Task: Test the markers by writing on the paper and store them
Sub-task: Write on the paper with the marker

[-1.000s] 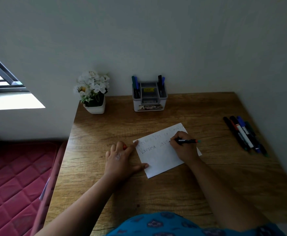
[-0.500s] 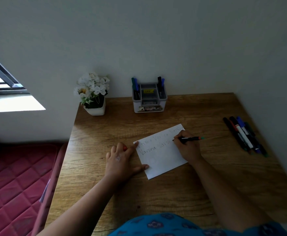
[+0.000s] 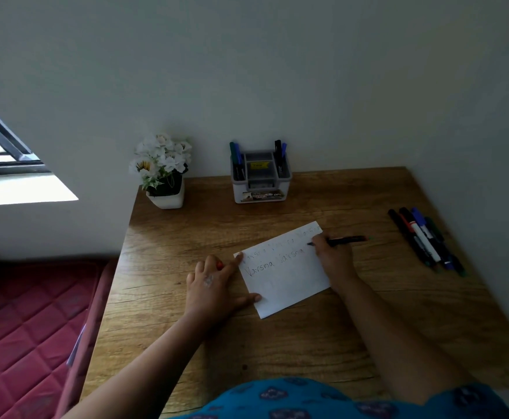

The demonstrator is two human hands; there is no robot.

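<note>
A white sheet of paper (image 3: 286, 279) with handwritten words lies in the middle of the wooden desk (image 3: 277, 343). My right hand (image 3: 333, 257) grips a black marker (image 3: 345, 240), tip on the paper's right edge. My left hand (image 3: 213, 285) rests on the desk with index fingertip and thumb touching the paper's left edge; a small red piece, perhaps a cap (image 3: 219, 265), shows between its fingers. Several loose markers (image 3: 425, 240) lie at the desk's right side. A grey and white pen holder (image 3: 260, 178) at the back holds a few markers.
A white pot of artificial white flowers (image 3: 164, 172) stands at the desk's back left corner. The wall runs along the back and right of the desk. A red quilted mattress (image 3: 20, 328) lies left of the desk, under a window (image 3: 2, 152).
My right hand has moved with the marker to the right along the second written line. The left hand and paper have stayed in place.
</note>
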